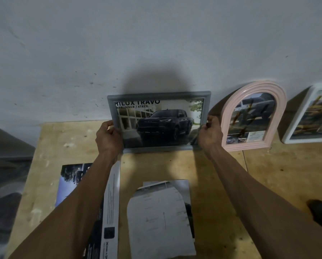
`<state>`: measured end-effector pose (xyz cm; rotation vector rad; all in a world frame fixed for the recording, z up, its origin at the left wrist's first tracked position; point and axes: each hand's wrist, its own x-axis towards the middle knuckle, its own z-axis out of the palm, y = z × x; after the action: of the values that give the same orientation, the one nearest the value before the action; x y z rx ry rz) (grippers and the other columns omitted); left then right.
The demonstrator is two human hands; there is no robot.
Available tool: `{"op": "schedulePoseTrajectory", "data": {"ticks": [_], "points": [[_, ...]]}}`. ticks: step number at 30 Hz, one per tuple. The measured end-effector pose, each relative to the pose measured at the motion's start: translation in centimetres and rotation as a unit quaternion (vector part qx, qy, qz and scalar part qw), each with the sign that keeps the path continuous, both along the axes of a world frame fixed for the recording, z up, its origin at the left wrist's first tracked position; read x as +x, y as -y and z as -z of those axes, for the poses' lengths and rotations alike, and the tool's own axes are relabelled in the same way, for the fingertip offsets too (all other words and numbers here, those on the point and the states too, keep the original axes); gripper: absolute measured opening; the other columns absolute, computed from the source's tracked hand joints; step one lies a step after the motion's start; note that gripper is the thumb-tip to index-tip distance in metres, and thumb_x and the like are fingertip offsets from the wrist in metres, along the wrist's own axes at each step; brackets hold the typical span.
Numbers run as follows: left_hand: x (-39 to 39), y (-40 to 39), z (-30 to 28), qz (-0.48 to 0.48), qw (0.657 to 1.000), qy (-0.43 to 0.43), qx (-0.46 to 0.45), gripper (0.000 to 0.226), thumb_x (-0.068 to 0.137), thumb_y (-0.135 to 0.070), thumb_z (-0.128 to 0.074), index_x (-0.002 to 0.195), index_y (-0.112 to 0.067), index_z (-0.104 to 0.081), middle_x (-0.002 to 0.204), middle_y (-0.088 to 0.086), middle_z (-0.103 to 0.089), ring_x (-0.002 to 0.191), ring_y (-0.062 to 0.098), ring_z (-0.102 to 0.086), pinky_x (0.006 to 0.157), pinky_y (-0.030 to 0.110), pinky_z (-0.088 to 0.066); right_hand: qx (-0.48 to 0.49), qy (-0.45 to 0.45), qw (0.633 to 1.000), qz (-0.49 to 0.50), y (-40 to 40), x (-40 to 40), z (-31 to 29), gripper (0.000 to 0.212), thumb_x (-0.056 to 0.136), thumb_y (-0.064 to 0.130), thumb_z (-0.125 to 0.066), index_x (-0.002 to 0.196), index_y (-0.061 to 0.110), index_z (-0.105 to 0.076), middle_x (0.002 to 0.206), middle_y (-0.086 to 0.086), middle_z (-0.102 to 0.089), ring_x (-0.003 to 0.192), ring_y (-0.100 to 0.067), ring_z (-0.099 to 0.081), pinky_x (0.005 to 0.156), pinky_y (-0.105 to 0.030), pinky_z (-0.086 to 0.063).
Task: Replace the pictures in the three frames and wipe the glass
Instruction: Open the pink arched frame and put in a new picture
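A grey rectangular frame (158,95) stands upright on the wooden table (279,176), leaning against the wall. It shows a dark pickup picture with "HILUX TRAVO" lettering. My left hand (109,139) grips its left edge and my right hand (209,136) grips its right edge. To the right leans a pink arched frame (231,113) with a truck picture. Further right, a white frame (296,124) leans on the wall, cut off by the image edge.
Loose paper lies on the table in front of me: an arch-cut sheet (160,219), a long white strip (110,212) and a car print (70,182) at the left. A dark object (319,212) sits at the right edge. A grey shape (5,157) borders the left.
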<state>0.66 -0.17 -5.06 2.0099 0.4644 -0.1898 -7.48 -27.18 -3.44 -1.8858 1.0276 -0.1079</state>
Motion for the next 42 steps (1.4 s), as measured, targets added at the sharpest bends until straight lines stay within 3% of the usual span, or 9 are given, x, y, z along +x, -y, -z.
{"op": "schedulePoseTrajectory", "data": {"ticks": [3, 7, 14, 20, 25, 31, 33, 36, 42], "points": [[-0.1, 0.2, 0.0, -0.002, 1.0, 0.008, 0.005, 0.032, 0.1, -0.003, -0.051, 0.128, -0.014, -0.06, 0.113, 0.008, -0.069, 0.103, 0.028, -0.066, 0.09, 0.047, -0.058, -0.004, -0.004, 1.0, -0.004, -0.1, 0.0, 0.2, 0.036, 0.099, 0.004, -0.043, 0.133, 0.016, -0.045, 0.111, -0.01, -0.057, 0.1, -0.026, -0.059, 0.092, -0.039, -0.052], [-1.1, 0.5, -0.3, -0.009, 1.0, 0.019, 0.007, 0.048, 0.098, -0.013, -0.061, 0.143, -0.01, -0.046, 0.133, 0.01, -0.061, 0.11, 0.021, -0.06, 0.098, 0.04, -0.053, -0.078, 0.023, 0.997, -0.009, -0.8, -1.1, -0.1, 0.051, 0.096, 0.001, -0.048, 0.146, 0.009, -0.04, 0.125, -0.006, -0.054, 0.11, -0.014, -0.049, 0.09, -0.012, -0.036], [-5.6, 4.6, -2.0, -0.087, 0.985, 0.12, 0.089, 0.042, 0.09, -0.024, -0.07, 0.121, -0.002, -0.054, 0.112, 0.016, -0.058, 0.105, 0.031, -0.053, 0.082, 0.033, -0.04, -0.118, 0.088, 0.988, 0.037, 1.8, -5.9, -0.8, 0.029, 0.094, 0.01, -0.055, 0.123, 0.015, -0.054, 0.114, -0.005, -0.061, 0.103, -0.019, -0.058, 0.09, -0.037, -0.052], [-9.1, 13.1, -3.3, 0.073, 0.991, 0.109, -0.003, 0.012, 0.097, -0.021, -0.063, 0.104, -0.013, -0.058, 0.091, 0.0, -0.062, 0.079, 0.005, -0.055, 0.074, 0.025, -0.045, -0.147, 0.087, 0.981, 0.095, 9.1, -8.6, -2.4, 0.027, 0.092, 0.007, -0.057, 0.118, 0.016, -0.056, 0.108, -0.004, -0.062, 0.098, -0.018, -0.058, 0.083, -0.03, -0.049], [-11.4, 21.8, -2.8, 0.212, 0.973, 0.087, -0.005, 0.019, 0.102, -0.024, -0.055, 0.112, -0.01, -0.063, 0.098, 0.005, -0.066, 0.09, 0.02, -0.062, 0.079, 0.033, -0.05, -0.13, 0.08, 0.983, 0.099, 16.3, -9.3, -1.6, 0.031, 0.099, 0.018, -0.05, 0.13, 0.014, -0.052, 0.115, -0.006, -0.063, 0.104, -0.022, -0.06, 0.082, -0.029, -0.048], [-11.9, 28.7, -1.1, 0.201, 0.978, 0.049, 0.027, 0.032, 0.107, -0.029, -0.039, 0.123, -0.008, -0.058, 0.113, 0.013, -0.066, 0.104, 0.032, -0.063, 0.082, 0.042, -0.05, -0.084, 0.044, 0.995, -0.015, 21.3, -8.5, -0.2, 0.047, 0.104, 0.017, -0.038, 0.15, 0.012, -0.031, 0.147, -0.011, -0.045, 0.132, -0.027, -0.045, 0.107, -0.036, -0.039], [-11.6, 29.9, -0.4, 0.18, 0.982, 0.034, 0.043, 0.035, 0.108, -0.027, -0.036, 0.128, -0.007, -0.057, 0.117, 0.014, -0.066, 0.106, 0.033, -0.062, 0.081, 0.04, -0.049, -0.066, 0.055, 0.995, -0.051, 22.3, -8.3, 0.1, 0.041, 0.105, 0.016, -0.036, 0.146, 0.01, -0.036, 0.134, -0.007, -0.052, 0.123, -0.024, -0.05, 0.092, -0.025, -0.038], [-11.5, 31.1, -0.1, 0.143, 0.987, 0.058, 0.05, 0.031, 0.107, -0.023, -0.039, 0.103, -0.002, -0.06, 0.094, 0.018, -0.064, 0.092, 0.037, -0.063, 0.074, 0.042, -0.047, -0.061, 0.046, 0.994, -0.083, 23.3, -7.7, 0.8, 0.023, 0.104, 0.018, -0.037, 0.121, 0.009, -0.05, 0.102, -0.003, -0.052, 0.097, -0.024, -0.056, 0.073, -0.025, -0.036], [-14.0, 31.3, -1.9, 0.076, 0.992, 0.089, 0.045, 0.032, 0.107, -0.026, -0.042, 0.088, -0.004, -0.057, 0.074, 0.008, -0.058, 0.071, 0.018, -0.056, 0.065, 0.036, -0.042, -0.031, 0.052, 0.993, -0.097, 23.7, -8.9, 0.1, 0.027, 0.106, 0.026, -0.036, 0.11, 0.007, -0.054, 0.09, -0.006, -0.054, 0.082, -0.022, -0.054, 0.068, -0.032, -0.04]]}}
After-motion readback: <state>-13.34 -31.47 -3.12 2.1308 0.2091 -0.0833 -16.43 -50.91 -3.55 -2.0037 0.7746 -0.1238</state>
